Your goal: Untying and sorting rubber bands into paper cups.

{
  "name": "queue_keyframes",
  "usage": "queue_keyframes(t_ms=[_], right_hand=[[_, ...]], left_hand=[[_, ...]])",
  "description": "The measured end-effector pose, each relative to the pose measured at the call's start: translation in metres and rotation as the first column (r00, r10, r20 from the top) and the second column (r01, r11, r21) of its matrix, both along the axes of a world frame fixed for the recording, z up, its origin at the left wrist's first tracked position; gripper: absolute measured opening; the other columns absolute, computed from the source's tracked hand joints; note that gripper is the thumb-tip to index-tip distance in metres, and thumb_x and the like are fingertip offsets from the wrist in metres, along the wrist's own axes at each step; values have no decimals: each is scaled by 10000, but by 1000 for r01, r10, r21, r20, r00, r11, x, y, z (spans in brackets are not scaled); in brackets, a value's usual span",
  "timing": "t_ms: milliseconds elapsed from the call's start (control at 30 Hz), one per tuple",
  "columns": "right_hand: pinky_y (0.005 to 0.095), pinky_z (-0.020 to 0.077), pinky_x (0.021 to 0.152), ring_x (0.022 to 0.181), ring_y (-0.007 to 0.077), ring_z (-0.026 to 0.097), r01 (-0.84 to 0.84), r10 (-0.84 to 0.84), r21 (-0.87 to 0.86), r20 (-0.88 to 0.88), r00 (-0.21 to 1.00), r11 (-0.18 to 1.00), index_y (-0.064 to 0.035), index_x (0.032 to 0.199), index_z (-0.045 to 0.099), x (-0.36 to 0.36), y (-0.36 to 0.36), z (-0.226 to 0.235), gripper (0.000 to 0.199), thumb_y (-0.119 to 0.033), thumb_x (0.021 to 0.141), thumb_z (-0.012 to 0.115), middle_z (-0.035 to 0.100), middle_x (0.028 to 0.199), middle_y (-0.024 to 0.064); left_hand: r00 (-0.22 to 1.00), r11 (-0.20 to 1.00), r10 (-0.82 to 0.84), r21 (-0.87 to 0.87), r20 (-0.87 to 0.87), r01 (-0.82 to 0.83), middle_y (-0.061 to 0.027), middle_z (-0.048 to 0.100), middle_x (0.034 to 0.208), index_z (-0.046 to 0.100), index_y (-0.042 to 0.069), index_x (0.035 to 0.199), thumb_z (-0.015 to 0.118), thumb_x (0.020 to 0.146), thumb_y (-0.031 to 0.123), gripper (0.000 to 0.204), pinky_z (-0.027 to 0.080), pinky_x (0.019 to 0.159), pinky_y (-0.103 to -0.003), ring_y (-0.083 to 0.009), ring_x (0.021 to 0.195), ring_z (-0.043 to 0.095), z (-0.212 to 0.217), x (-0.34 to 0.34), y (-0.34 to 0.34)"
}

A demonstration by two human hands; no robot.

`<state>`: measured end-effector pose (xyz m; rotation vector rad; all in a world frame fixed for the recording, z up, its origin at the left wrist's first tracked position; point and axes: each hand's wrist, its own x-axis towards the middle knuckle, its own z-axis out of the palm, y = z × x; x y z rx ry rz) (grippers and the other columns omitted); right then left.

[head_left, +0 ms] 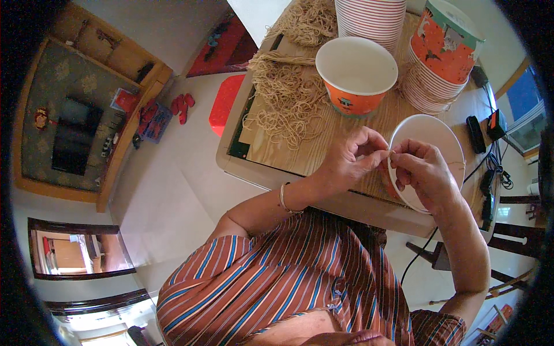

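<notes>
A white-lined paper bucket (428, 134) lies tilted near the table's front edge, its mouth facing me. At the left side of its rim my left hand (360, 154) is closed, thumb and forefinger pinched on a thin string. My right hand (422, 167) reaches over the bucket's mouth, its fingertips pinched on the string close to the left ones. A thin tan strand (456, 163) crosses the bucket's inner wall right of my right hand. Behind stands an upright orange paper bucket (356, 75) with a white inside. The fingers mostly hide the string between them.
Loose tan string (288, 95) lies in heaps on the left of the wooden table (283, 158). Stacked paper buckets (372, 17) rise at the back, with another orange stack (441, 55) to the right. Black cables and an adapter (495, 124) sit at the right edge. A red stool (226, 104) stands left.
</notes>
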<state>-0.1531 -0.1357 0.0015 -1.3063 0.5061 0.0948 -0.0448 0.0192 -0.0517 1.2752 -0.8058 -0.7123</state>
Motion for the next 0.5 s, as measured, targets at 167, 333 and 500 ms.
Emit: queue_keyframes(t_ms=[167,333,500], right_hand=[[218,431,493,543,94,533,12,-10,-49,30,999,999,4,859,612,-1,2,-1,126,-115,828,640,591,711,30],[219,426,482,538,90,532,40,-33,-124,62,998,991,17,856,611,-1,5,0,121,-98,826,633,592,710,34],[219,425,476,539,87,531,55,-41,-261,60,997,964,24,845,615,-1,9,4,112,-85,823,628,596,706,40]], left_hand=[[981,997,70,0,182,-71,0,594,893,583,59,988,640,865,95,140,481,760,-246,-78,844,569,3,-1,-4],[912,992,114,11,394,-128,-21,594,872,614,52,911,645,842,75,79,482,743,-267,-114,837,591,13,0,-4],[848,986,150,-14,509,-166,-40,598,853,620,50,888,650,828,74,71,485,721,-283,-158,817,613,14,0,-4]])
